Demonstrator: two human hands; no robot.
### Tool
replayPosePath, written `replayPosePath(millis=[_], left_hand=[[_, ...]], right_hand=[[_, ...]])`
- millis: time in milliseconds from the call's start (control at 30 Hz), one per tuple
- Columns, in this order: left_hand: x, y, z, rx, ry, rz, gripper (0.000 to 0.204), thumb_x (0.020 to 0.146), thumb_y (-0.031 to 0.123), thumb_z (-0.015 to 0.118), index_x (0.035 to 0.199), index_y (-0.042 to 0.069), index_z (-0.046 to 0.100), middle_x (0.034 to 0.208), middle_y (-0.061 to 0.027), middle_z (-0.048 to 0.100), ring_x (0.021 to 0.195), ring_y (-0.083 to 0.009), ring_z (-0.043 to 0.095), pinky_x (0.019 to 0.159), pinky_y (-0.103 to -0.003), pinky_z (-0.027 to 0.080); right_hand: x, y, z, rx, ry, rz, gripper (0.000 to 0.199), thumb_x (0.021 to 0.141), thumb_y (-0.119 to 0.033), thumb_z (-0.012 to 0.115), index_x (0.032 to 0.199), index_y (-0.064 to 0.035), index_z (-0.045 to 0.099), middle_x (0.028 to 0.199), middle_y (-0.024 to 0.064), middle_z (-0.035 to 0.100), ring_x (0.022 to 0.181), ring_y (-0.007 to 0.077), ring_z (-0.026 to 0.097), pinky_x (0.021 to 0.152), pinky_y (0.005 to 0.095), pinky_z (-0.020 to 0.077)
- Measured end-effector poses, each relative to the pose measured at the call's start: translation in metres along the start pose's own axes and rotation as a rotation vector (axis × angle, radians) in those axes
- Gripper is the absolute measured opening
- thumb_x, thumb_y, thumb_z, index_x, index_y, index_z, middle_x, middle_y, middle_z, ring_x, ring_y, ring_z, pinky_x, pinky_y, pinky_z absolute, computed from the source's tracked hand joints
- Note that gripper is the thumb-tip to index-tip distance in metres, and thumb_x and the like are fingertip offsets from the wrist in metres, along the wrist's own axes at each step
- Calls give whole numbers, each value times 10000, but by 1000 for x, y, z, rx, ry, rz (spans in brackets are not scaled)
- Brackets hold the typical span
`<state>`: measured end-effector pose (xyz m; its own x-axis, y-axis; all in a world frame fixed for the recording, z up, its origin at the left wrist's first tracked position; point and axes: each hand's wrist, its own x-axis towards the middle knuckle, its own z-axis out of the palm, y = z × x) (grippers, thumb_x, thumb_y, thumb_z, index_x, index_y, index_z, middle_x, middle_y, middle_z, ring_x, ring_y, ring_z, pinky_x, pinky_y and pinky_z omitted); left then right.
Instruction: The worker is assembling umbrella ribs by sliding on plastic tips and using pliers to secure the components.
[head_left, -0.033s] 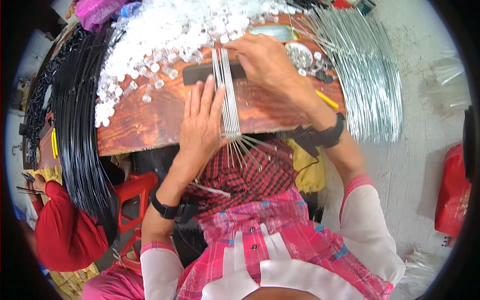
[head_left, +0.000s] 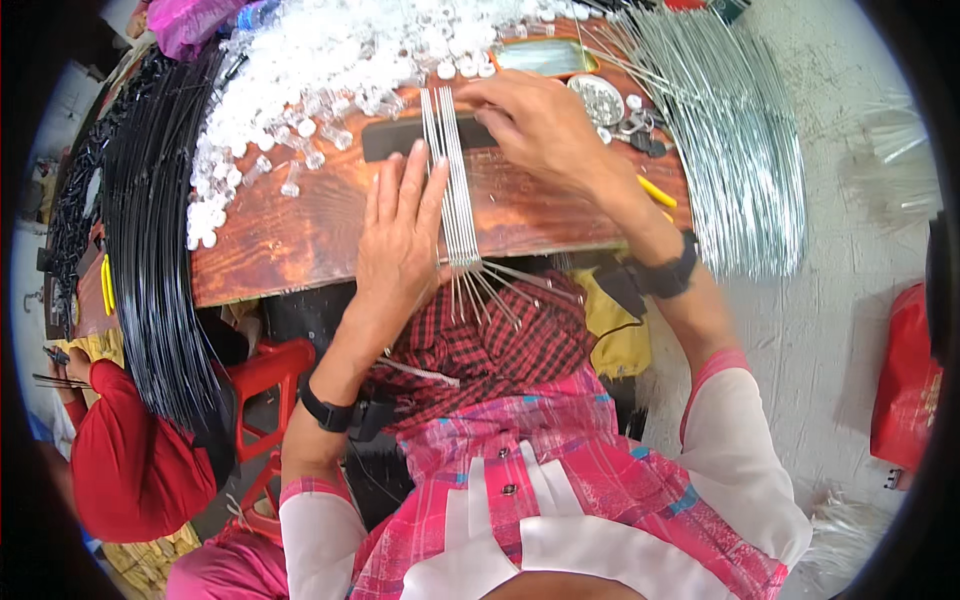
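Note:
A row of thin silvery metal wires (head_left: 457, 205) lies side by side across a dark flat bar (head_left: 388, 143) on the brown wooden table (head_left: 290, 245). Their near ends pass over the table's front edge and fan out above my lap. My left hand (head_left: 398, 228) lies along the left of the row, fingers stretched out, fingertips on the bar and against the wires. To the right of the wires' far ends is my right hand (head_left: 540, 125), thumb and index finger apart and no object visible between them. Its other fingers are partly hidden.
Clear and white plastic pieces (head_left: 330, 60) heap at the back. Black strips (head_left: 150, 220) hang over the left edge, a bundle of silvery wires (head_left: 745, 160) over the right. A round dish (head_left: 597, 100) and yellow-handled tool (head_left: 655, 190) lie right. A person in red (head_left: 140, 455) sits left.
My right index finger has shifted slightly right, away from the wires' far ends. My left hand stays against the wires.

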<state>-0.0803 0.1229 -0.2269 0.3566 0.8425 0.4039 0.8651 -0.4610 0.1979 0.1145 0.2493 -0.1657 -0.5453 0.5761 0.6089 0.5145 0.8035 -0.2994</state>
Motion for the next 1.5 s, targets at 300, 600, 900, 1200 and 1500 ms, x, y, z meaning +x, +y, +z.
replayPosePath(millis=[300,600,900,1200,1500], left_hand=[[7,3,0,-39,-29,29,1165,558,388,881,1522,118,285,1577,-191,229,1421,-428,269,1162,-516,251],[10,0,6,97,-20,97,1153,568,405,869,1527,161,277,1572,-194,220,1428,-436,241,1172,-520,231],[24,-2,2,-3,-144,164,870,803,271,683,1546,167,242,1595,-164,171,1447,-429,195,1155,-555,224],[23,15,-64,-424,-192,142,1112,638,382,864,1523,70,268,1562,-166,276,1430,-385,267,1151,-516,258],[22,48,-120,-821,-28,-43,268,844,20,678,1110,12,708,971,-113,741,876,-171,709,773,-276,556]], right_hand=[[-89,-68,-38,381,-398,90,417,739,-175,802,1120,-65,674,1051,93,613,958,259,616,829,347,511],[-95,-89,3,387,-37,67,267,743,-174,798,989,-95,730,824,63,600,727,221,590,608,352,456],[-94,-92,10,429,34,122,203,757,-159,781,932,-69,731,794,70,606,709,229,607,605,351,459],[-95,-88,11,455,51,167,152,773,-153,755,903,-75,735,752,86,594,677,251,599,588,373,456],[-95,-89,17,472,115,114,236,764,-149,765,990,-101,716,792,92,597,724,270,617,615,388,472]])
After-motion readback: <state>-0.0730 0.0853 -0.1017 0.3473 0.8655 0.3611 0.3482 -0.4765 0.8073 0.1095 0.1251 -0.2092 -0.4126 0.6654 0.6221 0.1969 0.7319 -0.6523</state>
